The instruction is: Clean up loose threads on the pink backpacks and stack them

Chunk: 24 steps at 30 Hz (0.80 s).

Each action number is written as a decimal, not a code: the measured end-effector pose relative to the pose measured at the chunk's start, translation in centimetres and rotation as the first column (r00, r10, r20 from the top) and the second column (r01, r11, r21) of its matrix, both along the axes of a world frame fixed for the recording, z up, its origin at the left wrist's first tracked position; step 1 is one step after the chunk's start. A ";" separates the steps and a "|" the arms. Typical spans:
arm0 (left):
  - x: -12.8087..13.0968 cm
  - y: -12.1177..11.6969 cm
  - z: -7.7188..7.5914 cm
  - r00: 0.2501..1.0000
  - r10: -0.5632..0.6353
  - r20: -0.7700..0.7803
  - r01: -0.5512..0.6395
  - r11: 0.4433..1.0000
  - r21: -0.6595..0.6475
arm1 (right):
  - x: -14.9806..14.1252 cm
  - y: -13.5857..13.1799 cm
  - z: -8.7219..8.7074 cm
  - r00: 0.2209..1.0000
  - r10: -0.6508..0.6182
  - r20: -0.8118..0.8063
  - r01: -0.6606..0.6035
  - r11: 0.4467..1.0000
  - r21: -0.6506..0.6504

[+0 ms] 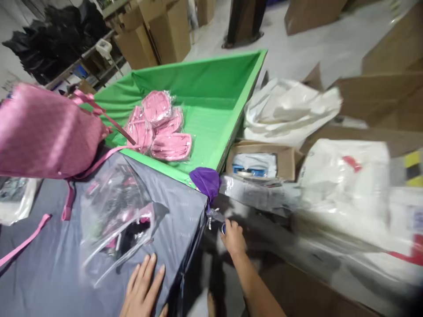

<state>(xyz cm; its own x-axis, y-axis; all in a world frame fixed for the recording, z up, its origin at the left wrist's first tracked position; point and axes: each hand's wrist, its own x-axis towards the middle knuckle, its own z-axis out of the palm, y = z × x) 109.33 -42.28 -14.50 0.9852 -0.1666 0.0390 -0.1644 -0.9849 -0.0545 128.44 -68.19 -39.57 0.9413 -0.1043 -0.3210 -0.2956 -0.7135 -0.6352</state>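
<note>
My left hand [143, 286] lies on the grey-covered table [178, 211], fingers stretched and holding nothing. Just beyond its fingertips is a clear plastic bag [115, 215] with pink and black items inside. Past the table's right corner, my right hand [234, 237] is closed around a small blue ring-shaped thing [224, 228], mostly hidden by the fingers. Near that hand, a purple cloth [206, 181] hangs at the corner with a bit of clear plastic [215, 215] below it. A pink backpack [49, 132] with loose straps stands on the left of the table.
Behind the table a green-lined bin [211, 119] holds several plastic-wrapped pink pouches [172, 146]. To the right are an open cardboard box [286, 160], a white sack [291, 110] and a full white bag [346, 189]. Cardboard boxes [168, 31] and a person's legs [246, 20] appear farther back.
</note>
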 end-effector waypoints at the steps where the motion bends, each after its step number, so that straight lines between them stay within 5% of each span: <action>1: 0.6 -0.2 0.4 0.999 -0.034 -0.012 0.034 0.999 -0.005 | -1.2 -1.0 2.4 1.000 0.021 -0.007 -0.022 0.997 -0.080; 4: 1.9 0.0 1.8 0.993 -0.071 -0.093 0.064 0.995 -0.072 | -5.3 -3.4 10.8 0.999 0.046 -0.014 -0.048 0.975 -0.217; 8: 3.1 -0.8 4.9 0.940 0.022 -0.340 -0.104 0.968 -0.227 | -10.8 -6.3 24.7 0.993 0.064 0.095 -0.054 0.993 -0.101; 11: 2.7 -3.6 9.8 0.877 0.027 -0.480 -0.228 0.902 -0.367 | -14.0 -7.1 36.4 0.970 0.125 0.209 -0.117 0.992 -0.050; 13: 1.2 -6.2 14.1 0.904 -0.107 -0.413 -0.146 0.832 -0.535 | -15.9 -6.2 44.2 0.950 0.181 0.255 -0.161 0.982 -0.096; 16: -2.4 -9.5 20.3 0.955 -0.255 -0.153 0.052 0.651 -0.758 | -19.0 -2.5 54.3 0.899 0.265 0.349 -0.201 0.957 -0.209; 18: -5.0 -10.1 23.6 0.984 -0.175 -0.006 0.088 0.521 -0.849 | -21.3 0.5 59.2 0.825 0.353 0.441 -0.247 0.927 -0.281; 21: -8.2 -7.8 27.8 0.996 0.000 0.094 0.088 0.362 -0.928 | -23.8 4.5 64.2 0.668 0.503 0.548 -0.320 0.859 -0.399; 24: -11.1 -3.2 31.7 0.982 -0.170 0.079 0.106 0.153 -0.982 | -25.3 7.2 68.2 0.424 0.720 0.550 -0.552 0.686 -0.473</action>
<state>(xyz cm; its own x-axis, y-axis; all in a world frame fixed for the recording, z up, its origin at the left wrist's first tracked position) 98.20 -45.48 17.21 0.9562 -0.1547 0.2484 -0.2742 -0.1763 0.9454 103.13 -60.96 28.61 0.6868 0.6392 0.3460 0.7249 -0.6371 -0.2619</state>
